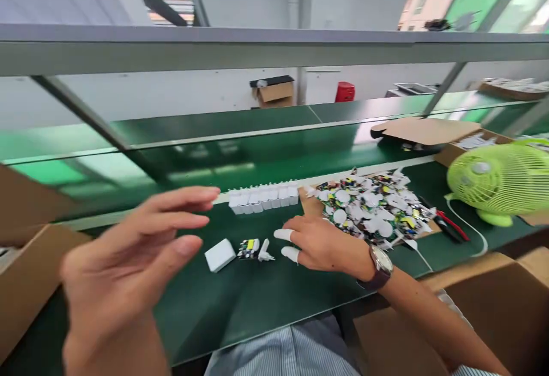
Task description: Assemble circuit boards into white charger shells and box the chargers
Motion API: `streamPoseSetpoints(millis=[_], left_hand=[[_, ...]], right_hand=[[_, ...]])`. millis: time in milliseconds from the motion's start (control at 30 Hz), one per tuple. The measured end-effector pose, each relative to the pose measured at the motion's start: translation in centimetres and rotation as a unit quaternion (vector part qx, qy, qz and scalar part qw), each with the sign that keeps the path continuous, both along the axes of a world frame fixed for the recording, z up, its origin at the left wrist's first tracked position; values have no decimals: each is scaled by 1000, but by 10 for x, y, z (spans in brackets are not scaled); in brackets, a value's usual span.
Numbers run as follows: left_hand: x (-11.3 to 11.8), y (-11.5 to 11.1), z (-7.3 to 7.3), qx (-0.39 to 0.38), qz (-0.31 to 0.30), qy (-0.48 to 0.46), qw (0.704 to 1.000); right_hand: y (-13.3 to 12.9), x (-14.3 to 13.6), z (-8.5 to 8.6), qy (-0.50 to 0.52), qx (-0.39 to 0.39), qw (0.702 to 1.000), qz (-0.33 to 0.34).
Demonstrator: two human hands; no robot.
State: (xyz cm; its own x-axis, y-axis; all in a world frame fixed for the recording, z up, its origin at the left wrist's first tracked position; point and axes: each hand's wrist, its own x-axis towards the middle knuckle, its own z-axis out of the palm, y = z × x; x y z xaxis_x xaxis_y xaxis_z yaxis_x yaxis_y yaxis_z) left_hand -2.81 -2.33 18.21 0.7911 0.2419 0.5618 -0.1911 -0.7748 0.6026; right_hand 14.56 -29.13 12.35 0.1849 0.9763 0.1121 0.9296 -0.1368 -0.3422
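My left hand [132, 262] is raised over the left of the green bench, fingers apart and nothing between them. White finger covers sit on two fingertips of my right hand [313, 242], which reaches over the bench with its fingers spread and holds nothing visible. Just left of those fingertips lies a small circuit board [249, 248] with a yellow part, and a white plug piece [265, 250] is attached or close against it; I cannot tell which. A white plastic housing [220, 255] rests further left. Behind these stands a row of several white housings [263, 198].
A heap of circuit boards with white pieces [373, 207] lies on cardboard at right. Beyond it are red-handled pliers [452, 226] and a green fan [500, 179] with its cable. Cardboard boxes stand at left [38, 267] and lower right [493, 302]. A shelf beam [274, 50] crosses above.
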Motion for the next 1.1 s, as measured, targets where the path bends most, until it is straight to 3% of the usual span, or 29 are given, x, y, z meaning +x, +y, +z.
streamPoseSetpoints(millis=[100,233,300,367,467,533,700,833,1100], left_hand=[[-17,-12,-48,-40,38,20,998],[-22,15,-124,36,95,181,978],[-17,28,-151,52,86,241,965],[-8,34,-167,57,74,286,954],[2,36,-179,41,54,293,954],[4,38,-185,1,56,249,967],[-3,40,-200,-114,90,135,980],[-4,37,-202,-125,86,110,982],[-1,27,-201,-143,48,140,979]], right_hand=[[16,-10,-24,-49,-77,995,27],[41,-18,-57,-64,-87,994,15],[60,-20,-71,-62,-82,995,11],[79,-21,-82,-71,-93,993,10],[102,-18,-95,-82,-119,989,21],[109,-14,-102,-58,-92,994,22],[113,-5,-113,52,132,990,-11],[113,-8,-110,89,240,966,-30],[103,-17,-108,38,305,951,-7]])
